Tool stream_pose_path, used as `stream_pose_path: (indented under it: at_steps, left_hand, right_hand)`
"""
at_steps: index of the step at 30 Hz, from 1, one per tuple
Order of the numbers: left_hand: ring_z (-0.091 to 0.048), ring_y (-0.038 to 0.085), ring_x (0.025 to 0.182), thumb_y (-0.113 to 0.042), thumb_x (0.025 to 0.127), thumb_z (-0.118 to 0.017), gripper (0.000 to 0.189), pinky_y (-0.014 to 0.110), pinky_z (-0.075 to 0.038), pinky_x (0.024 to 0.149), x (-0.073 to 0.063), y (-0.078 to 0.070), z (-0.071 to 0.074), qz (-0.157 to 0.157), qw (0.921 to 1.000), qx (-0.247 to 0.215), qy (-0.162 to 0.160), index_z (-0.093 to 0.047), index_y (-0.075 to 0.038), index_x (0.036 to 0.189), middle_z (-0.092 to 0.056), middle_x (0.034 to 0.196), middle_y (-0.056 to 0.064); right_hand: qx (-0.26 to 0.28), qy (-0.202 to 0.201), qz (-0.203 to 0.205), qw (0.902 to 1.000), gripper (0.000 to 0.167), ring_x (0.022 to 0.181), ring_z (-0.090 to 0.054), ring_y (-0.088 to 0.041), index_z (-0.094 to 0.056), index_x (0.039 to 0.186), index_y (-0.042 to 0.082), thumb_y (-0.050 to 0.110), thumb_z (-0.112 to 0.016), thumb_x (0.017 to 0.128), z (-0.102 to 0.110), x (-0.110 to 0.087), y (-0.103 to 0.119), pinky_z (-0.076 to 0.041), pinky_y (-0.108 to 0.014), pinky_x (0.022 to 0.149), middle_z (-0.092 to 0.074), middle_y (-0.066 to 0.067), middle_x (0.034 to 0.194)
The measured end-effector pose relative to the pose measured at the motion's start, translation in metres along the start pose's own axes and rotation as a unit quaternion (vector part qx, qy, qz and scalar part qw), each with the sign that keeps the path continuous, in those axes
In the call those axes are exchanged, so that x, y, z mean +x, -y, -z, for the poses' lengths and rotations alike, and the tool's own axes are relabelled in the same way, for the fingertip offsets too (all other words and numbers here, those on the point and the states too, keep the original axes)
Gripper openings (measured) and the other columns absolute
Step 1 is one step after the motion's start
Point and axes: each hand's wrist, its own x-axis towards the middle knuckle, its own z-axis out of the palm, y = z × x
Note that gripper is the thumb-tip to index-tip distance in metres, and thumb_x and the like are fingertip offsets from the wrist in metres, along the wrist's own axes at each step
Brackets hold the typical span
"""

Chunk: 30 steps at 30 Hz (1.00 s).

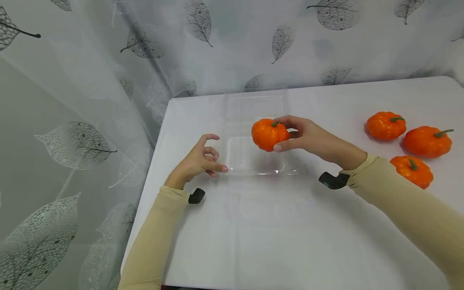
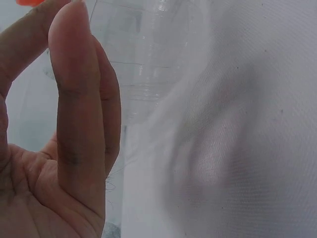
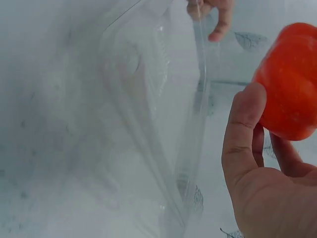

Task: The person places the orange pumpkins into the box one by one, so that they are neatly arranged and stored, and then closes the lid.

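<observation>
My right hand (image 1: pixel 311 139) pinches a small orange pumpkin (image 1: pixel 266 136) with a green stem, thumb on the near side and fingers behind it. The pumpkin overlaps a clear plastic box (image 1: pixel 239 161) in the head view. From the right wrist, the pumpkin (image 3: pixel 292 82) shows held above and to one side of the box's clear wall (image 3: pixel 203 64). My left hand (image 1: pixel 201 159) is at the box's left edge, fingers loosely bent and nothing between them. In the left wrist view, the thumb (image 2: pixel 77 109) stands in front of the other fingers.
Three more orange pumpkins sit on the right of the white table (image 1: pixel 290 233): a rear one (image 1: pixel 385 125), a far-right one (image 1: pixel 427 141) and a nearer one (image 1: pixel 413 171) partly behind my right sleeve (image 1: pixel 402 209). A leaf-patterned curtain (image 1: pixel 232 48) hangs behind and to the left.
</observation>
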Motion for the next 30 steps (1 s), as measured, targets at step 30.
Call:
stream_pose_path:
  at_steps: [30]
  left_hand:
    - [-0.060, 0.026, 0.065, -0.001, 0.070, -0.092, 0.100, 0.040, -0.061, 0.060, 0.001, -0.001, -0.002, 0.010, 0.9999, 0.010, -0.008, -0.031, -0.026, 0.146, -0.047, 0.092, 0.009]
  right_hand:
    - [-0.126, -0.038, 0.002, 0.9914, 0.090, 0.122, -0.054, -0.037, -0.034, 0.151, 0.000, 0.028, -0.086, 0.083, -0.034, 0.046, -0.014, -0.049, -0.047, 0.103, -0.044, -0.017, 0.144]
